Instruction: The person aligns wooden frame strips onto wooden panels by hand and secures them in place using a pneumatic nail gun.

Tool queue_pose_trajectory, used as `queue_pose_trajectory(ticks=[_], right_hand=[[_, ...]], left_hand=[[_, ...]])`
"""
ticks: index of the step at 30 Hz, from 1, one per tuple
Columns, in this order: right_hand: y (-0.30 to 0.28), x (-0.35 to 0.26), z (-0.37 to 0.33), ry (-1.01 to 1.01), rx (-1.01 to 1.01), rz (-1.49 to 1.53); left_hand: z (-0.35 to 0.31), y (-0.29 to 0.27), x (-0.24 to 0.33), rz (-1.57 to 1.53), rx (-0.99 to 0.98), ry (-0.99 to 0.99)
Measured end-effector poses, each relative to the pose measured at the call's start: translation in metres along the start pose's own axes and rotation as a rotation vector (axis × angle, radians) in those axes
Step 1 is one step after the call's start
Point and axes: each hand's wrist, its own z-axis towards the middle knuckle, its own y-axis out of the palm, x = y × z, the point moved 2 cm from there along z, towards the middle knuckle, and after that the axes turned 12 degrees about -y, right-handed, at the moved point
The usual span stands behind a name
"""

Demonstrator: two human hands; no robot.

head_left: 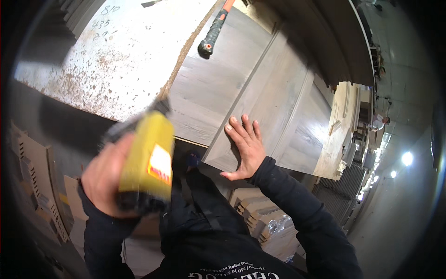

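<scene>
My left hand (104,174) is wrapped round a yellow power tool (151,139) with black ends and a white and red label. Hand and tool are smeared by motion, so the tool's exact kind is unclear. Its dark nose points away from me, near the front corner between a white, speckled board and a grey panel. My right hand (246,146) lies flat with fingers spread on a grey wood-grain panel (265,88), close to its near edge. Further off, a hammer-like tool with a black and orange handle (213,35) rests on the neighbouring grey panel (209,88).
The white board (125,51), stained brown and rough-edged, lies at the left. Dark stacked panels (320,37) rise at the far right. Cut boards (262,216) stand below the work surface, and slotted boards (39,186) lean at the lower left. Another person (381,122) is far right.
</scene>
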Motion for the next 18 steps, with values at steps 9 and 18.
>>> queue_pose_trajectory(ticks=[9,18], right_hand=[[-0.007,-0.007,0.0,-0.027,0.016,0.005],[-0.006,0.028,-0.035,0.086,0.292,0.1]], left_hand=[[0.044,0.056,-0.026,0.627,0.174,-0.175],[-0.081,0.181,0.055,-0.514,0.064,-0.529]])
